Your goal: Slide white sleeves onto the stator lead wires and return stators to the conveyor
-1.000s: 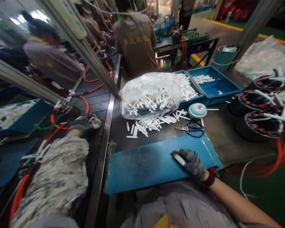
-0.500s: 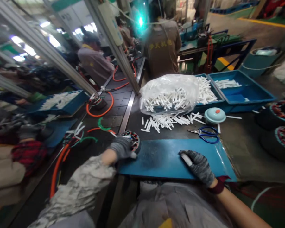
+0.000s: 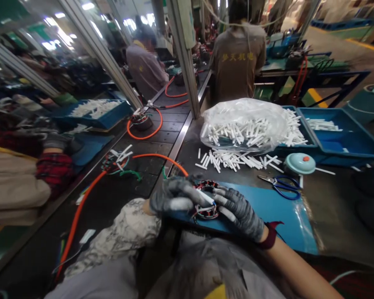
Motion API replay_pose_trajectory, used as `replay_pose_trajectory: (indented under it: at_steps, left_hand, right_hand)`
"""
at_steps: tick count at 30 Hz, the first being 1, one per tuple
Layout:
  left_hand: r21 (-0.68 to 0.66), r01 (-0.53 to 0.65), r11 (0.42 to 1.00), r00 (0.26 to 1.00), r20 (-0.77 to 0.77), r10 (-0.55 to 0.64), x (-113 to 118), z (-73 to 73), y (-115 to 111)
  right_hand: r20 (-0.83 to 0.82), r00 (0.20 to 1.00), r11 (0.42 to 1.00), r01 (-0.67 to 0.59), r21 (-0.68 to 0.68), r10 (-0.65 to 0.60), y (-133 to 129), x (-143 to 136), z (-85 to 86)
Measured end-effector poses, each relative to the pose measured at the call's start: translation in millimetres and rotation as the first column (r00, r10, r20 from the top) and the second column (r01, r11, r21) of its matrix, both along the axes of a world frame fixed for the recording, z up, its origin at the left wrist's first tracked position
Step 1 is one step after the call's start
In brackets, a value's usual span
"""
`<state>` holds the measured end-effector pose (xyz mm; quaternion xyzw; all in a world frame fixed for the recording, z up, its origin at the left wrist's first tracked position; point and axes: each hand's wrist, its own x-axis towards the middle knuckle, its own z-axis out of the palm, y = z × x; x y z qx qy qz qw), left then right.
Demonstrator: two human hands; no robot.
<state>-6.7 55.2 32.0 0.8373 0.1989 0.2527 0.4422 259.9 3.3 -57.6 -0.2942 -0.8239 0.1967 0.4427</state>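
A motor stator [image 3: 207,215], a dark ring with red, black and white windings, rests at the left of the blue mat [image 3: 252,232]. My left hand [image 3: 174,197], in a grey knit glove, grips its left side with curled, slightly blurred fingers. My right hand [image 3: 241,211], gloved too, has its fingers wrapped round the right rim. A white sleeve [image 3: 205,197] lies across the ring between both hands; which fingers hold it, if any, I cannot tell. An orange tube [image 3: 165,159] runs up to my left hand from the conveyor.
White sleeves [image 3: 224,160] lie loose before a clear bag [image 3: 243,120] of them. Blue bins [image 3: 355,137] stand behind. Scissors [image 3: 283,186] and a pale blue round container [image 3: 300,163] are at right. A metal rail [image 3: 179,141] borders the conveyor; co-workers sit beyond.
My left hand and the stator have moved right, onto the mat. My right hand has come left to the stator. The view has swung left.
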Motion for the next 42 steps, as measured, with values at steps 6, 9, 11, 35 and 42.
replay_pose_trajectory:
  at_steps: [6,9,11,35,42]
  left_hand:
    - [0.388,-0.076,0.918,0.983,-0.125,0.134,7,-33.1,12]
    - [0.581,-0.049,0.813,0.929,-0.272,0.251,15,-40.4,13]
    - [0.693,-0.021,0.720,0.886,-0.322,0.335,14,-40.8,12]
    - [0.218,0.062,0.974,0.962,-0.274,0.000,4,-33.6,16]
    - [0.503,0.154,0.850,0.707,-0.657,0.261,17,-25.8,11]
  right_hand:
    - [-0.028,0.993,0.994,-0.112,0.007,0.112,5,-8,9.3]
    - [-0.148,0.989,0.969,-0.031,-0.245,-0.006,2,-14,11.7]
    - [-0.230,0.969,0.890,-0.021,-0.455,-0.095,0,-16,13.9]
    - [-0.094,0.986,0.711,0.032,-0.702,-0.137,12,-23,36.4]
    - [0.155,0.974,0.903,0.212,-0.374,-0.164,10,-21,41.7]
